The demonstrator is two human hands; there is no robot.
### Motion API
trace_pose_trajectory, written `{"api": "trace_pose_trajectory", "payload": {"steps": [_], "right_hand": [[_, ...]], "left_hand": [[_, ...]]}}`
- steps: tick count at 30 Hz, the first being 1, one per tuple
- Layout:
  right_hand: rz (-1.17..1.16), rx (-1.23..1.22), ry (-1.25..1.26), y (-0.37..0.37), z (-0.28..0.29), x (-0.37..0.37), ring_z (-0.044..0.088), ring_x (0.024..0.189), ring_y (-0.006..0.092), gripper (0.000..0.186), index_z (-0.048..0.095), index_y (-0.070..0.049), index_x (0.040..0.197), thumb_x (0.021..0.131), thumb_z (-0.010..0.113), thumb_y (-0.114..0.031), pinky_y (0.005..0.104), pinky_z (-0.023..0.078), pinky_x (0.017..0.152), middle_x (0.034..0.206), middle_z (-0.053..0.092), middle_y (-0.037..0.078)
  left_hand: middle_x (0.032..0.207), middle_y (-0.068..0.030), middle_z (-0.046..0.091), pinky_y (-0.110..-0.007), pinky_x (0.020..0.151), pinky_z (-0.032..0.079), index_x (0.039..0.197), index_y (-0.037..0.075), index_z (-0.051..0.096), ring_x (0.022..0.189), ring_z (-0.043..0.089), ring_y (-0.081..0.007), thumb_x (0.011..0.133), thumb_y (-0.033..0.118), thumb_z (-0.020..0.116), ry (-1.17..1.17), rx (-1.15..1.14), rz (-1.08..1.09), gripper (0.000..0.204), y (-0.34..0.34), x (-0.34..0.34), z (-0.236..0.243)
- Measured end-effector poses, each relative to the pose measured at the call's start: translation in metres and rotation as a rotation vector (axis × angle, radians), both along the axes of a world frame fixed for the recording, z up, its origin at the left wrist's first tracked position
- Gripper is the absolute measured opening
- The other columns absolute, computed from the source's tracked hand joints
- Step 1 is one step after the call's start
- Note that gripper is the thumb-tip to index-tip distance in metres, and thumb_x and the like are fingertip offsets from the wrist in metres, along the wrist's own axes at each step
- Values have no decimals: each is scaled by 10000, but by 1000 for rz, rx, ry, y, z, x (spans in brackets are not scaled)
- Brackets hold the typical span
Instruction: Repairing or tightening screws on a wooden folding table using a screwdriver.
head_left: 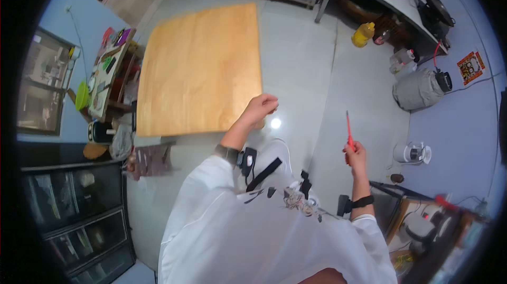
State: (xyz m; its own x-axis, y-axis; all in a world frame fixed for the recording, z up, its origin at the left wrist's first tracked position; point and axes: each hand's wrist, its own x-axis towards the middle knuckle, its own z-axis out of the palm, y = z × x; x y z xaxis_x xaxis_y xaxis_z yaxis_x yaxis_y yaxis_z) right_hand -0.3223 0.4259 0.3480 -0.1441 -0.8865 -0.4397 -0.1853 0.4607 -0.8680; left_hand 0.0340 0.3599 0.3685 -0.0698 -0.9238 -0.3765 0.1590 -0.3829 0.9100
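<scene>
A thin red stick in one hand

The right hand [357,153] grips a thin red stick [348,131] by its bottom, pointing up. It looks light and stiff, maybe a chopstick. The left hand [259,108] is curled, holding nothing, above the wooden board [200,67].

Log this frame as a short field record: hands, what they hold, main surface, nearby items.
left hand: loosely curled, raised near the corner of the wooden board, nothing visible in it
right hand: closed around a thin red stick pointing up
wooden board: large, pale, bare top, lying flat over the grey floor
wrists: dark bands on both
clothing: white sleeves
right side: yellow bottle, grey cylinder-shaped appliance, small white appliance
left side: cluttered shelf, dark cabinet
</scene>
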Motion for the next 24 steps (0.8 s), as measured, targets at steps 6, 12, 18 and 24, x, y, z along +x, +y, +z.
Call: {"api": "trace_pose_trajectory", "payload": {"steps": [6, 12, 18, 24], "right_hand": [[125, -7, -19, -95, -32, -39, 429, 391, 74, 149, 526, -15, 825, 751, 603, -118, 216, 338, 344, 585, 527, 13], [98, 150, -2, -196, -6, -114, 444, 406, 75, 174, 531, 3, 838, 722, 621, -91, 218, 342, 344, 573, 516, 20], [-205, 188, -92, -313, -4, -152, 463, 407, 91, 88, 512, -16, 764, 742, 584, -60, 215, 355, 337, 566, 518, 38], [114, 206, -84, -487, -48, -142, 444, 411, 97, 79, 513, -45, 734, 717, 587, -65, 238, 330, 340, 548, 487, 11]], "left_hand": [[772, -14, 559, -234, 601, 425, 945, 25, 554, 674, 504, -90, 797, 218, 582, -96, 35, -145, 244, -85, -42, -67], [844, -53, 582, -242, 677, 474, 970, 18, 544, 772, 556, -126, 810, 164, 565, -30, 233, -86, 218, -216, -107, -55], [863, -58, 579, -247, 712, 462, 985, 13, 536, 773, 556, -139, 823, 156, 545, -54, 19, -160, 216, -355, -161, -19], [827, -48, 581, -216, 658, 459, 962, 21, 535, 726, 551, -112, 835, 171, 529, 205, 160, 99, 197, -442, -166, -24]]}}
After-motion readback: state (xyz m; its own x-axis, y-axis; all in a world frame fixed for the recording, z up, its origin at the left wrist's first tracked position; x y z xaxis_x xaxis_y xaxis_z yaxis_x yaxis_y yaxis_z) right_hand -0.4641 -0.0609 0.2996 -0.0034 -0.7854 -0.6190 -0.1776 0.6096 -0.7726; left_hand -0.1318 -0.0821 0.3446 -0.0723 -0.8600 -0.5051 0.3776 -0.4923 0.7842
